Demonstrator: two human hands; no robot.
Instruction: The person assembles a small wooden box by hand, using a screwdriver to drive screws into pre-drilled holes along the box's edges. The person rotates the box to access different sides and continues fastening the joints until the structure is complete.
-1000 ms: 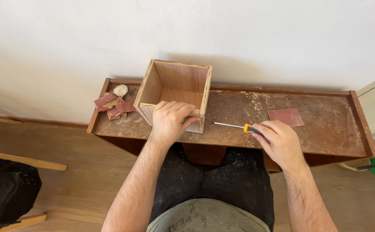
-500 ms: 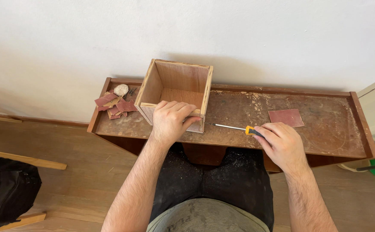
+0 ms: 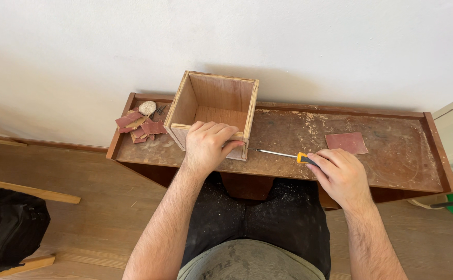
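Observation:
An open plywood box (image 3: 213, 101) stands on a long brown wooden bench (image 3: 392, 166) against a white wall. My left hand (image 3: 209, 146) grips the box's near wall, fingers curled over its top edge. My right hand (image 3: 339, 175) holds a screwdriver (image 3: 283, 154) by its yellow and black handle; the thin metal shaft lies low over the bench and points left toward the box's lower right corner, its tip a little short of the box.
A reddish sheet of sandpaper (image 3: 346, 142) lies on the bench right of the box. Torn sandpaper pieces (image 3: 139, 126) and a pale round lump (image 3: 147, 108) sit at the left end. A black bag (image 3: 8, 228) and wooden strips (image 3: 26, 191) lie on the floor.
The screwdriver and my right hand have edged slightly, with the view shifting a little. My left hand stays on the box.

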